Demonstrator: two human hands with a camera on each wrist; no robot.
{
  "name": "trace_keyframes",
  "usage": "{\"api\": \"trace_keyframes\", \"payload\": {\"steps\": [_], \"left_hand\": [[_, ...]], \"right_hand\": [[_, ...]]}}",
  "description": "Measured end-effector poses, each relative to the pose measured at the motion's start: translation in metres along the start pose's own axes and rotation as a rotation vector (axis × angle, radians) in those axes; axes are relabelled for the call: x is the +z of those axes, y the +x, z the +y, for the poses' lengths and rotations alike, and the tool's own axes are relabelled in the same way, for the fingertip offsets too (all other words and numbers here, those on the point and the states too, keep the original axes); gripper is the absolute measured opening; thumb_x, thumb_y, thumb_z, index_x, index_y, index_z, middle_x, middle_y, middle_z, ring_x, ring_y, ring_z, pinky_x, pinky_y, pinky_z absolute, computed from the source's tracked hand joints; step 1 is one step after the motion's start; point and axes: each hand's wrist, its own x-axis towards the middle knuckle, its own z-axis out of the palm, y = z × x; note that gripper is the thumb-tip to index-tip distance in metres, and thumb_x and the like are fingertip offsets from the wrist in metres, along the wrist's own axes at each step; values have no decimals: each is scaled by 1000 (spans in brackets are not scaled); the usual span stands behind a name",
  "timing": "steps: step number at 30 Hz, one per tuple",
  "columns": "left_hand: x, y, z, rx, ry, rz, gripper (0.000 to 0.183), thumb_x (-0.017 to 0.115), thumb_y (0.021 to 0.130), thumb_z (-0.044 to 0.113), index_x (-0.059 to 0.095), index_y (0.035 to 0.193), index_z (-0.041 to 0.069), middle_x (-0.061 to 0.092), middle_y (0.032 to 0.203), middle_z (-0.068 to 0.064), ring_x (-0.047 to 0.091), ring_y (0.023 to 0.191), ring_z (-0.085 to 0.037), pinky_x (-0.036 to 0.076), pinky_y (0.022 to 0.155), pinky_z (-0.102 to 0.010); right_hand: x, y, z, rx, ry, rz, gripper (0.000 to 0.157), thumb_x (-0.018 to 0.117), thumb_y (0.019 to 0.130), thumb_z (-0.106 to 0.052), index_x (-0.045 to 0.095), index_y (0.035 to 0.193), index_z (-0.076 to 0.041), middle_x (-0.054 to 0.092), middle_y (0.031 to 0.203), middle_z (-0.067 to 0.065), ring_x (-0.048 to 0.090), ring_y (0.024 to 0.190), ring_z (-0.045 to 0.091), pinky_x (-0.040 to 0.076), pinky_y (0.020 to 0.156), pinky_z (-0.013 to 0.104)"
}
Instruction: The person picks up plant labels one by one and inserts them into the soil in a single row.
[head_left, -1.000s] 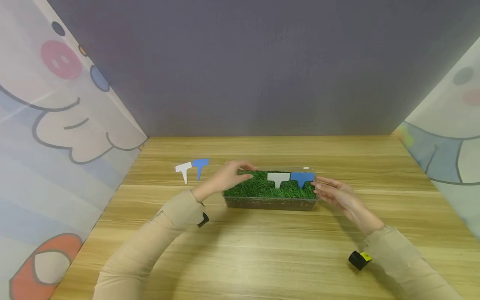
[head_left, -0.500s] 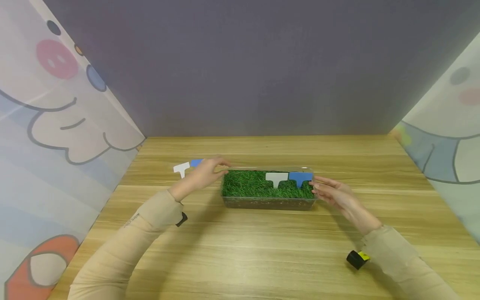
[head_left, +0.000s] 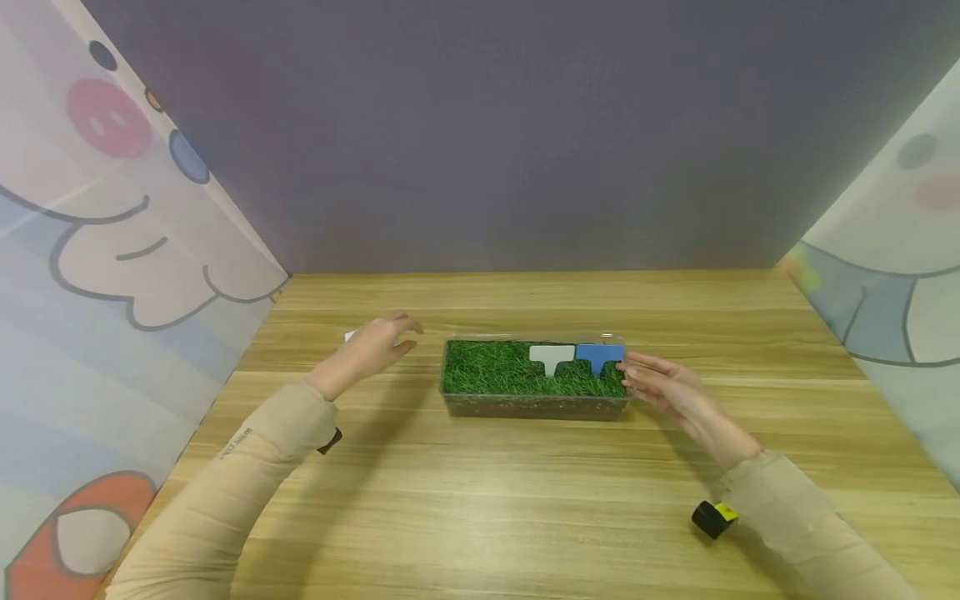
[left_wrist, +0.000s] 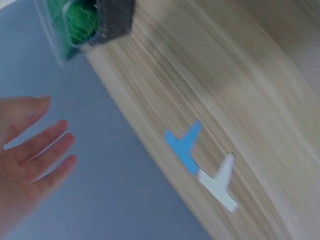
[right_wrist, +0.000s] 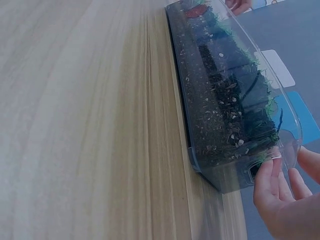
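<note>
My left hand [head_left: 371,346] hovers left of the planter, fingers spread and nothing in them. Below it on the table lie a blue T-shaped plant label [left_wrist: 183,148] and a white T-shaped plant label [left_wrist: 220,184]; in the head view the hand covers most of both. A clear planter box [head_left: 536,407] filled with soil and green grass stands mid-table. My right hand [head_left: 675,392] grips its right end, fingertips at the end slot and thumb by the rim. Another white label [head_left: 551,354] and blue label [head_left: 600,354] stand upright in the grass, side by side toward the right.
The wooden table [head_left: 480,517] meets a grey back wall [head_left: 525,142]. Cartoon-printed panels flank it at left [head_left: 90,250] and right. Dark camera straps show at both wrists.
My left hand has moved left from above the planter's left end to over the loose labels, now hiding them. My right hand has stayed at the planter's right end.
</note>
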Motion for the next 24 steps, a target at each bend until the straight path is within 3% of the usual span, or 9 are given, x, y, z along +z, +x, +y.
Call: {"api": "trace_keyframes", "payload": {"steps": [3, 10, 18, 24], "left_hand": [[-1, -4, -9, -13, 9, -6, 23, 62, 81, 3, 59, 104, -1, 58, 103, -15, 57, 94, -32, 49, 77, -41], [-2, -14, -29, -138, -38, -58, 26, 60, 82, 1, 57, 108, -3, 54, 114, -18, 52, 104, -36, 44, 86, -46], [3, -22, -54, -158, -25, -37, 25, 58, 82, -1, 56, 107, -6, 55, 113, -22, 51, 102, -40, 44, 85, -48], [4, -26, -65, -205, -35, -42, 26, 58, 81, -2, 55, 107, -7, 53, 114, -25, 51, 101, -41, 44, 84, -49]], "right_hand": [[0, 0, 0, 1, 10, 1, 66, 59, 85, -12, 19, 136, 3, 63, 98, -12, 59, 93, 8, 42, 89, 23], [0, 0, 1, -13, 12, 3, 59, 59, 85, -11, 28, 134, 0, 64, 98, -12, 59, 92, 9, 42, 88, 23], [0, -1, 1, -19, -16, 1, 65, 59, 85, -14, 21, 135, 3, 63, 100, -12, 59, 93, 8, 41, 89, 23], [0, 0, 2, -20, -13, 3, 64, 59, 84, -14, 23, 135, 2, 63, 100, -12, 59, 93, 8, 41, 90, 24]]}}
